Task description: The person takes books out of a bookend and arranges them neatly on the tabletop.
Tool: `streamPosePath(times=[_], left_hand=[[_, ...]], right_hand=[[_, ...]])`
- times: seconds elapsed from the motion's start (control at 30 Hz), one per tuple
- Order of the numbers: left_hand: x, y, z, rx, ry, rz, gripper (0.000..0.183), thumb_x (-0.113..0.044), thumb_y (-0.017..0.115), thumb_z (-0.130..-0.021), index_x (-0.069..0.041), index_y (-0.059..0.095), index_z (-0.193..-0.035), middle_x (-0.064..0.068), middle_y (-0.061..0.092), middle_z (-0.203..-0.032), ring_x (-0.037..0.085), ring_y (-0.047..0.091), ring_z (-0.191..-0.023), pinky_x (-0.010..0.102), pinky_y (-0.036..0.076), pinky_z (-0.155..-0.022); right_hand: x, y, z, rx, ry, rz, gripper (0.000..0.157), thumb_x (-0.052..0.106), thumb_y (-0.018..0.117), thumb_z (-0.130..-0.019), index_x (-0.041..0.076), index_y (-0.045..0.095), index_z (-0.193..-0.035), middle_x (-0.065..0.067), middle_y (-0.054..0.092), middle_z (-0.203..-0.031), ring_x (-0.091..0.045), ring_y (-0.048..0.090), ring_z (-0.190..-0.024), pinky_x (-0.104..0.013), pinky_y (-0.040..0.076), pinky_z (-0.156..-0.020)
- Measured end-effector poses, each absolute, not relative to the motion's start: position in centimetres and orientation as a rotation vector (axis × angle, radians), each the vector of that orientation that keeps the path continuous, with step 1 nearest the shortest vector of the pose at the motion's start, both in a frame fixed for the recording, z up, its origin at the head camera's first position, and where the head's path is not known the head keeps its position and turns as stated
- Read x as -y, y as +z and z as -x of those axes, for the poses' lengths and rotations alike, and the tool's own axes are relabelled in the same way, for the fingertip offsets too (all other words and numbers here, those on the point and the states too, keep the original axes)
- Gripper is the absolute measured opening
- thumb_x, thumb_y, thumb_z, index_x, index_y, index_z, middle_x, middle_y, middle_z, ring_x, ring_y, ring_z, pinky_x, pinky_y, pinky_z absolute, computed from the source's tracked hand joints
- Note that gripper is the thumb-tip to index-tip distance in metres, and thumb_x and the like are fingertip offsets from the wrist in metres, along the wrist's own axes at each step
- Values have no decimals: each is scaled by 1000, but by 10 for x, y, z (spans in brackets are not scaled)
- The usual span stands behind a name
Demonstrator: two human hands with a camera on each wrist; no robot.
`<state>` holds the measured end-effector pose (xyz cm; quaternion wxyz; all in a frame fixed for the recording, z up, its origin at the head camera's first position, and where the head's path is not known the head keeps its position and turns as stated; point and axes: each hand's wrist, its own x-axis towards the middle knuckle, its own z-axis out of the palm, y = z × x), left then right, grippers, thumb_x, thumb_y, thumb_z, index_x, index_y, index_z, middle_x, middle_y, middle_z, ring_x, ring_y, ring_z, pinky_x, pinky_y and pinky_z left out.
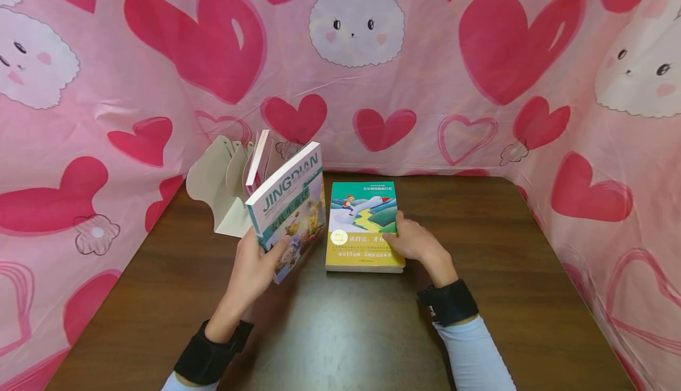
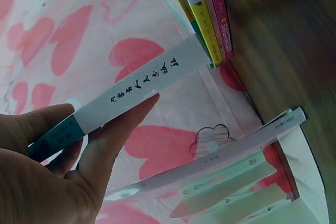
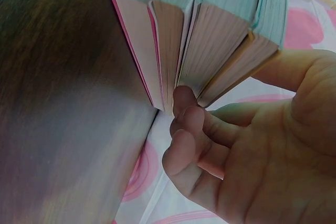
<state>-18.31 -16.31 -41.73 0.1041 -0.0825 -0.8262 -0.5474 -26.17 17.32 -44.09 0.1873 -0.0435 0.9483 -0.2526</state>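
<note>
My left hand (image 1: 254, 265) grips a paperback book (image 1: 292, 216) by its lower part, thumb on the picture cover marked JINGDIAN. It stands tilted above the table, and the left wrist view shows its white and teal spine (image 2: 139, 93). On the table, a green-and-yellow book (image 1: 367, 216) tops a stack of several books (image 3: 210, 40). My right hand (image 1: 419, 243) holds the stack's right edge, thumb at the top cover. In the right wrist view, curled fingers (image 3: 191, 121) reach under the upper books, which fan slightly away from the lower ones.
A cream book rack (image 1: 208, 172) with wavy dividers stands at the back left, partly behind the held book. One thin pink-and-white book (image 1: 258, 160) stands in it. Pink heart-patterned cloth (image 1: 436, 71) hangs along the back and sides of the dark wooden table (image 1: 340, 332).
</note>
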Motion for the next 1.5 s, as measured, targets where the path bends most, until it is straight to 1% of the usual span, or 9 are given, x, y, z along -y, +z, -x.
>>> streamPosePath(times=[0.33,0.63,0.83,1.03,1.13,1.2,1.3,1.4,1.5], left_hand=[[160,-417,190,2412,-1629,253,60,-5,70,-101,-14,47,-155,18,57,-150,44,61,-129,67,50,-98],[157,-413,192,2401,-1615,252,60,-6,72,-100,-14,47,-154,18,59,-148,43,63,-126,67,51,-95],[154,-410,193,2389,-1628,271,60,-3,73,-99,-13,49,-153,17,60,-146,42,64,-125,66,53,-94],[151,-409,194,2371,-1640,287,55,-4,74,-98,-11,55,-148,16,64,-141,39,67,-122,64,54,-94],[149,-409,195,2369,-1677,295,53,-4,74,-98,-10,56,-148,16,65,-140,39,67,-121,63,55,-93],[148,-410,195,2370,-1704,302,54,-4,74,-98,-10,55,-148,16,65,-141,39,67,-121,63,54,-94],[147,-410,196,2384,-1730,305,55,-4,74,-99,-10,54,-150,16,64,-142,41,66,-122,64,54,-94],[145,-409,197,2410,-1733,299,56,-5,73,-99,-9,52,-150,17,64,-142,42,66,-121,65,54,-93],[143,-410,198,2418,-1731,290,55,-5,73,-99,-7,53,-149,17,65,-140,40,68,-119,64,55,-92]], right_hand=[[-174,-440,262,-2716,-688,142,85,37,63,-105,-11,21,-162,-34,31,-162,-48,36,-146,-65,33,-116],[-174,-439,261,-2776,-701,154,83,36,65,-104,-8,26,-162,-34,36,-157,-47,42,-138,-66,38,-113],[-174,-438,260,-2842,-736,208,80,33,69,-102,-4,31,-162,-31,41,-151,-45,40,-132,-63,42,-110],[-167,-439,263,-2985,-932,383,64,23,72,-101,0,47,-156,-22,50,-138,-36,45,-123,-55,48,-104],[-162,-438,264,-3021,-1086,503,55,18,72,-101,5,55,-151,-17,54,-136,-32,50,-120,-54,49,-103],[-157,-437,263,-3025,-1155,553,54,16,72,-101,7,56,-151,-15,56,-137,-30,53,-119,-54,50,-103],[-150,-436,262,-3003,-1215,596,59,17,72,-102,11,50,-156,-13,58,-141,-29,57,-113,-53,53,-100],[-143,-436,260,-2968,-1250,638,71,18,71,-102,15,37,-164,-14,57,-146,-32,58,-108,-52,55,-93],[-136,-438,259,-2956,-1248,686,82,22,71,-103,20,23,-169,-13,50,-155,-34,57,-118,-53,55,-95]])
